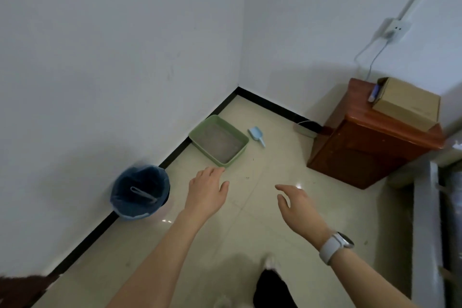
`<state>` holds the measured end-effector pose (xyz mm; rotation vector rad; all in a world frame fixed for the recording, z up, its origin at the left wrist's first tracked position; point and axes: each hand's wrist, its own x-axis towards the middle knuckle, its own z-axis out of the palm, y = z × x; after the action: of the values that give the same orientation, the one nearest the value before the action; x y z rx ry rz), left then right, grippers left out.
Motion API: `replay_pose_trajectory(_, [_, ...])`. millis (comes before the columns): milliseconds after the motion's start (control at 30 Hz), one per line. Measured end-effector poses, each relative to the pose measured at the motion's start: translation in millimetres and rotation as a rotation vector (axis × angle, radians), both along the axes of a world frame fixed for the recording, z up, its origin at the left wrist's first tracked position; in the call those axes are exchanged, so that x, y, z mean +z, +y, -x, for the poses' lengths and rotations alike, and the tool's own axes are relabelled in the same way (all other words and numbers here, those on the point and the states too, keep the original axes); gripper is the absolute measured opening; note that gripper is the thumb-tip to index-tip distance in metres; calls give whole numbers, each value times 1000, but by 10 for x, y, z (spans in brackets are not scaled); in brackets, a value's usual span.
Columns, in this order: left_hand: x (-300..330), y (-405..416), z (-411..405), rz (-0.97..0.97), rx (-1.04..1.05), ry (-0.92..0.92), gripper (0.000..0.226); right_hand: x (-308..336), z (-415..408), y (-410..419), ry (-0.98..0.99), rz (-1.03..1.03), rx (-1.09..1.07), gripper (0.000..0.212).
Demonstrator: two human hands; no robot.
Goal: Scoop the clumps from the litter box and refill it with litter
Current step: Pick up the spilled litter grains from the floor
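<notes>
Against the wall near the room's corner, the green litter box (pixel 219 140) sits on the floor (pixel 262 207), its long axis running along the baseboard, with the blue scoop (pixel 256 135) lying just beside its right edge. Both lie ahead of you and slightly left. Your left hand (pixel 207 191) is nearer the box, your right hand (pixel 298 205) better placed for the scoop; both hang spread and empty, touching nothing.

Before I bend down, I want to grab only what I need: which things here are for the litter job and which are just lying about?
For the job: litter box, scoop, bin.
Lying about: cabinet, cardboard box, wall socket, cable.
Both hands are empty; no litter bag is in view.
</notes>
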<state>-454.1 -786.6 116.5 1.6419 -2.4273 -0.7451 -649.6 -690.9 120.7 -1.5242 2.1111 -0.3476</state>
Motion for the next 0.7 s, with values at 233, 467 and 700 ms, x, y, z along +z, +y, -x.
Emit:
replay_pose_trajectory(233, [-919,-921,395,-165,188,6,42,-816,618,-1413,-65,-144,134,37])
replay_pose_trajectory(467, [-1966,-1673,800,-326,411,65,40,-1817,1066,-2712,-82,-291,256,36])
replay_pose_trajectory(700, [-3352,-1903,544,-518,582,74,39,-3139,890,-3356,-116,-423,320,36])
